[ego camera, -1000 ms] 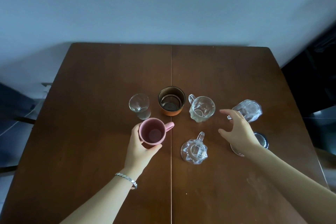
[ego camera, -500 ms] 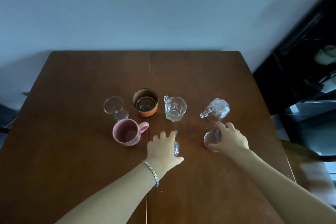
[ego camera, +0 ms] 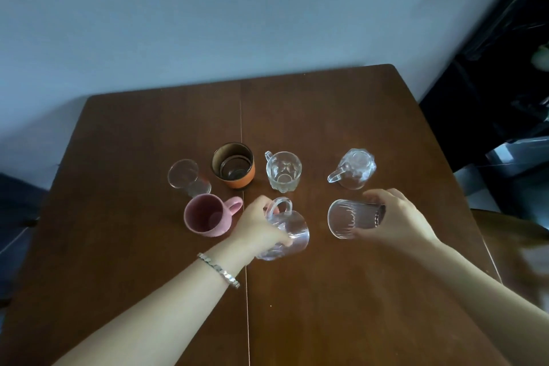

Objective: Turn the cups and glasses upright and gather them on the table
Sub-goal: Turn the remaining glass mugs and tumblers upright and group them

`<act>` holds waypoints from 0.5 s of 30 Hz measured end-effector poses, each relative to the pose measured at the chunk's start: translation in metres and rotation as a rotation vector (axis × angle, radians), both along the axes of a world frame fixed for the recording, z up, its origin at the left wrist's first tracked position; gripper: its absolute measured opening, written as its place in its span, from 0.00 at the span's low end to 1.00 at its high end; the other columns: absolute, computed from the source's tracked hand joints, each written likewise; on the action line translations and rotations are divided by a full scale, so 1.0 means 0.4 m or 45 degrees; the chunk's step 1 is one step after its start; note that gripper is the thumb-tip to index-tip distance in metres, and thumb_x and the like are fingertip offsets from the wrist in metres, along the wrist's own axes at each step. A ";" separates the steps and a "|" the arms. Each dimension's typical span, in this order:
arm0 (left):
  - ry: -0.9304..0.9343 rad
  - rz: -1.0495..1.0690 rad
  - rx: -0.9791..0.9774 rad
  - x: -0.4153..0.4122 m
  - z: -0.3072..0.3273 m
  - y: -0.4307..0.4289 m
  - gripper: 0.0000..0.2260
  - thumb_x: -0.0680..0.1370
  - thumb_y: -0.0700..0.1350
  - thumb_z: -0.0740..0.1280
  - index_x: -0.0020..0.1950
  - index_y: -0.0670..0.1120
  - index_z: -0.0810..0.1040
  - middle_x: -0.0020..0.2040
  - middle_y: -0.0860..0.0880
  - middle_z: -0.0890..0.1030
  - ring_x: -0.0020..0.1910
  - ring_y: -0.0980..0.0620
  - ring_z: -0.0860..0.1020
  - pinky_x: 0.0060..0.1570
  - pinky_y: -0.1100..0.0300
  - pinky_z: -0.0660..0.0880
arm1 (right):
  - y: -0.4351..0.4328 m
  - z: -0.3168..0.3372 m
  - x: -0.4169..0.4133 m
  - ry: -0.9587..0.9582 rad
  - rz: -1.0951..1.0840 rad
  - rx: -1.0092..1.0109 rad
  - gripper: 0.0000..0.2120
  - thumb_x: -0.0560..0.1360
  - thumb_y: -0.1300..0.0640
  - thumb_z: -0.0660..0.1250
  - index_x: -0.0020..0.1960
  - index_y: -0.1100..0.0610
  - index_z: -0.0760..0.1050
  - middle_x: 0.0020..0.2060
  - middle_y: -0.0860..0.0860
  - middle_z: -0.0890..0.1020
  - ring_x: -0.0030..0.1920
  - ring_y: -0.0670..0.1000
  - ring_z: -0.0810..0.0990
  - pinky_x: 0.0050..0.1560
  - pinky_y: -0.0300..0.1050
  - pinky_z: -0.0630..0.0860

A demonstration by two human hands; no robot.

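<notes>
My left hand (ego camera: 258, 224) grips a clear handled glass mug (ego camera: 289, 233), tilted on its side above the brown table (ego camera: 326, 306). My right hand (ego camera: 398, 218) holds a ribbed clear tumbler (ego camera: 350, 218) sideways, mouth to the left. Upright on the table stand a pink mug (ego camera: 208, 218), a small clear glass (ego camera: 185, 177), an orange-brown cup (ego camera: 233, 168) and a clear faceted mug (ego camera: 283, 169). Another clear mug (ego camera: 353, 169) stands upside down at the right.
A pale wall rises behind the table's far edge. Dark furniture (ego camera: 490, 98) stands off the right side, with a chair back (ego camera: 511, 226) near the right edge. A seam (ego camera: 242, 128) runs down the tabletop's middle.
My left hand let go of the pink mug, went right and picked up the handled glass mug. My right hand took the ribbed tumbler and tipped it sideways. The view shifted right.
</notes>
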State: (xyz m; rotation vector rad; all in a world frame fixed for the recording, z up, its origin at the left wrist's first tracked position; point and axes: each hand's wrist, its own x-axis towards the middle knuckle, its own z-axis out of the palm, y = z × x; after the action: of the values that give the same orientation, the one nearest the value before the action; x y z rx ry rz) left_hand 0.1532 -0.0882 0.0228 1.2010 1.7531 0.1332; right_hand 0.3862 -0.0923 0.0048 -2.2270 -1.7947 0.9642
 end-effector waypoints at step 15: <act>0.086 0.035 0.217 -0.022 0.000 -0.025 0.18 0.77 0.47 0.63 0.30 0.41 0.76 0.36 0.44 0.77 0.43 0.50 0.77 0.44 0.60 0.72 | -0.004 0.027 -0.015 0.092 -0.104 -0.184 0.25 0.58 0.41 0.75 0.52 0.44 0.74 0.44 0.43 0.80 0.45 0.47 0.79 0.43 0.42 0.74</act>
State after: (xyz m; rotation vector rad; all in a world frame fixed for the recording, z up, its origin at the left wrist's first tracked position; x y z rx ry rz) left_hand 0.1443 -0.0982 0.0229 1.3171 1.8473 0.2659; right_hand 0.3801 -0.0940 0.0156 -2.2961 -1.6384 1.1764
